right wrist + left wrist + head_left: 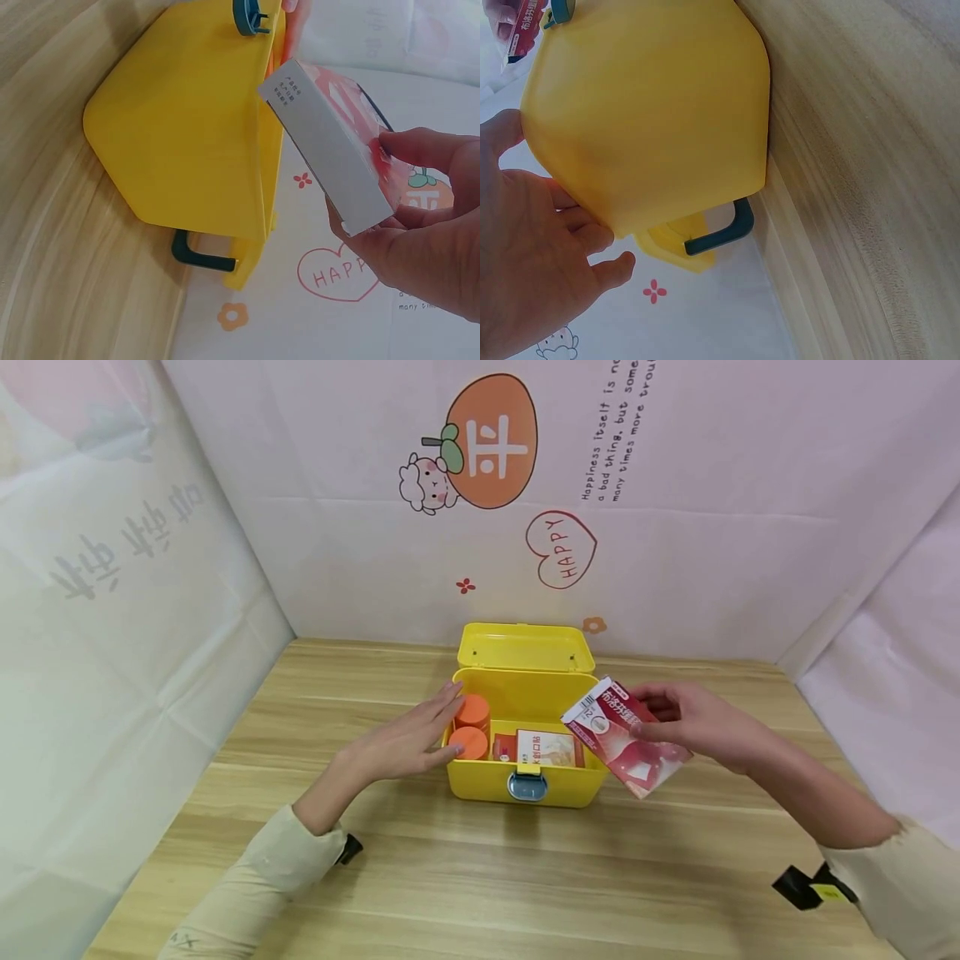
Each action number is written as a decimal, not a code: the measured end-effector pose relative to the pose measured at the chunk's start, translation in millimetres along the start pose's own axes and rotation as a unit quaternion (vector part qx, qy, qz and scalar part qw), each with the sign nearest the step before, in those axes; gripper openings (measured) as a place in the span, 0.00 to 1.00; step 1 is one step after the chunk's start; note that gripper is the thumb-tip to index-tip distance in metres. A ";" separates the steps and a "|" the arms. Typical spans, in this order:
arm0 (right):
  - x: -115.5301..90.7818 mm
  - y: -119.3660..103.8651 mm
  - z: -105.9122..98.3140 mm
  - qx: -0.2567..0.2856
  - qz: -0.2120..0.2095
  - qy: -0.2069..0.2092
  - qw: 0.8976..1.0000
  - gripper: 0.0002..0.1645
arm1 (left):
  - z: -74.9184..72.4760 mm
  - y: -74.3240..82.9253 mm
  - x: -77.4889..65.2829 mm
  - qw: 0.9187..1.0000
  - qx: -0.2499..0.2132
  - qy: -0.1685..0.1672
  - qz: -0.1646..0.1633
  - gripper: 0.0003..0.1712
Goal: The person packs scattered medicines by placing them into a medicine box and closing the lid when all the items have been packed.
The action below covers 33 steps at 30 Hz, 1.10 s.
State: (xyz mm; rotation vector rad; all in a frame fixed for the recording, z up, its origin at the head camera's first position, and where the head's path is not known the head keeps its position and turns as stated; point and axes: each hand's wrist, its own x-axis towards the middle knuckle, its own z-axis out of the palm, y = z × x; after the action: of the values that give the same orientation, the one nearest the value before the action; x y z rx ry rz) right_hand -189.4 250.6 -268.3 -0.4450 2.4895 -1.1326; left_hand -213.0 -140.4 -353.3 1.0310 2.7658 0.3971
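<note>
A yellow storage box (491, 785) with its lid (525, 647) tipped back stands on the table. Two round orange lids (468, 743) show at its left end. Beside them lies a white-and-red box of band-aids (547, 748), over other red packaging. My right hand (686, 722) pinches a red-and-white medicine box (630, 743) between thumb and fingers, tilted over the storage box's right end; its white side (330, 146) faces the right wrist camera. My left hand (405, 735) rests at the storage box's left rim, fingers fairly straight and thumb apart at the front corner.
The wooden table (480, 877) reaches back to a white printed cloth (375, 568), with further cloth hanging at both sides. A grey latch (528, 787) sits on the storage box's front. A dark green handle (724, 234) sticks out behind it.
</note>
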 end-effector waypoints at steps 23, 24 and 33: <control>29.4 -22.9 -3.4 -0.008 0.006 -0.035 0.999 0.35 | -0.8 0.8 1.2 1.000 0.004 -0.009 -0.006 0.47; 30.9 -23.5 -3.6 -0.009 0.005 -0.035 0.999 0.35 | -0.6 0.5 1.1 1.000 0.005 -0.008 -0.006 0.47; 45.0 -28.6 -0.2 -0.024 0.013 -0.051 0.998 0.33 | 0.0 -0.2 1.3 1.000 0.006 -0.009 -0.007 0.47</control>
State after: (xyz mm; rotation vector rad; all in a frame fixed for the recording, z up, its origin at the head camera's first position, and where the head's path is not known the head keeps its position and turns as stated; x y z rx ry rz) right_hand -225.5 213.5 -255.1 -0.4701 2.4314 -1.0156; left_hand -214.1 -139.7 -353.4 1.0120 2.7614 0.3692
